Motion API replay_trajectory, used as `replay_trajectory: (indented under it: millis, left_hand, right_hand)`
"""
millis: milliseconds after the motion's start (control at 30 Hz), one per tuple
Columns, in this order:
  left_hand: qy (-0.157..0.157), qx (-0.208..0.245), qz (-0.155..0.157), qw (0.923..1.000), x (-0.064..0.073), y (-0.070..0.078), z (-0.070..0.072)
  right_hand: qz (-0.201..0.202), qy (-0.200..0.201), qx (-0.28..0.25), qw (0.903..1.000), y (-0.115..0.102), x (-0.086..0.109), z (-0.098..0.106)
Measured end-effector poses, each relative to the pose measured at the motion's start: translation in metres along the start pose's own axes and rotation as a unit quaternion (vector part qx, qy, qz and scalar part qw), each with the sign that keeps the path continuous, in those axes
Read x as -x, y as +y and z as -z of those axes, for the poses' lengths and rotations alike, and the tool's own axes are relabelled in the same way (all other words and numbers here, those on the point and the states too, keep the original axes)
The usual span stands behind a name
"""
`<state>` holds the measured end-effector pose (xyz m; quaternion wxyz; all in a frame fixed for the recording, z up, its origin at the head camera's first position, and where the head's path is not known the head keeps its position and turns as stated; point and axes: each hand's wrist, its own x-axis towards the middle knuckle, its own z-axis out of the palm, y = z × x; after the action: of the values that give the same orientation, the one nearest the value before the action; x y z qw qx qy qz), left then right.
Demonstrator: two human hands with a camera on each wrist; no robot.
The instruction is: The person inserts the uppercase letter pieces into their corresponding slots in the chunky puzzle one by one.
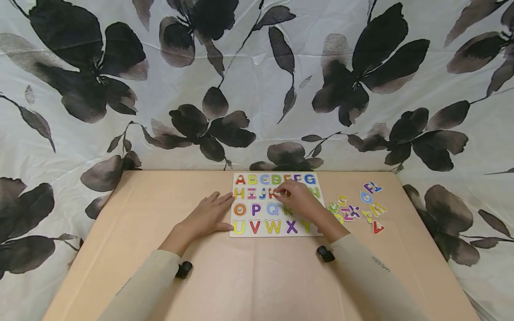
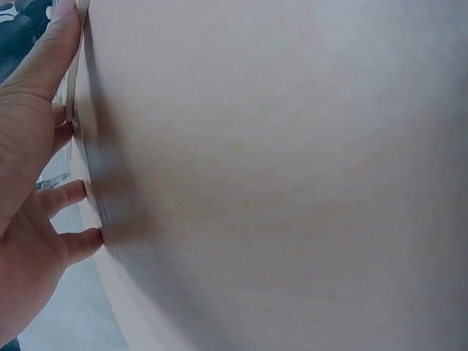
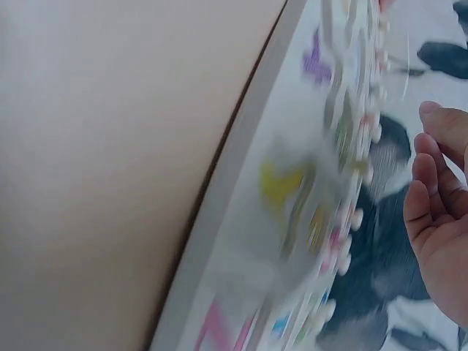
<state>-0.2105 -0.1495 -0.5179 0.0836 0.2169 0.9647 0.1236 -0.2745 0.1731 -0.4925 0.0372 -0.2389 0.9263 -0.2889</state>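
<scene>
An alphabet puzzle board [image 1: 263,226] lies on the table with colourful letters in rows, and white knobs stand up from several of them. My left hand [image 1: 210,211] rests along the board's left side, fingers spread and fingertips [image 2: 91,238] right at its edge. My right hand [image 1: 299,198] is over the board beside the red letter K [image 1: 271,193]. In the right wrist view its fingers [image 3: 420,201] are bent, raised above the knobs, and no letter shows in them. I cannot tell whether the hidden thumb and forefinger pinch anything.
Loose letters lie in a scattered group right of the board, among them a red A [image 1: 377,227], a blue O [image 1: 366,197] and a purple X [image 1: 354,211]. The tan table [image 1: 160,191] ends at a floral cloth [image 1: 281,89] behind.
</scene>
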Motion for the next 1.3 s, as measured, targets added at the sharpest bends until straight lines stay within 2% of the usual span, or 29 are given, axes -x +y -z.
replay_trajectory:
  millis: [233,533,833,1033,1300]
  left_hand:
    - [0.008,-0.001,-0.005,1.0,0.001,0.001,0.002]
    - [0.008,-0.004,-0.008,0.9999,0.0,-0.001,0.003]
    - [0.0,-0.003,-0.001,1.0,0.001,-0.003,0.0]
    - [-0.005,-0.002,0.001,1.0,0.003,-0.002,0.002]
    - [-0.008,-0.003,-0.003,1.0,0.004,-0.003,0.0]
  right_hand:
    - [-0.032,0.023,0.016,0.9991,0.038,0.017,0.024]
    - [-0.081,0.053,0.038,0.9946,0.094,0.045,0.069]
    - [-0.132,0.076,0.078,0.9852,0.154,0.069,0.109]
    - [-0.167,0.068,0.101,0.9784,0.181,0.075,0.119]
    - [-0.186,0.057,0.131,0.9721,0.196,0.076,0.118]
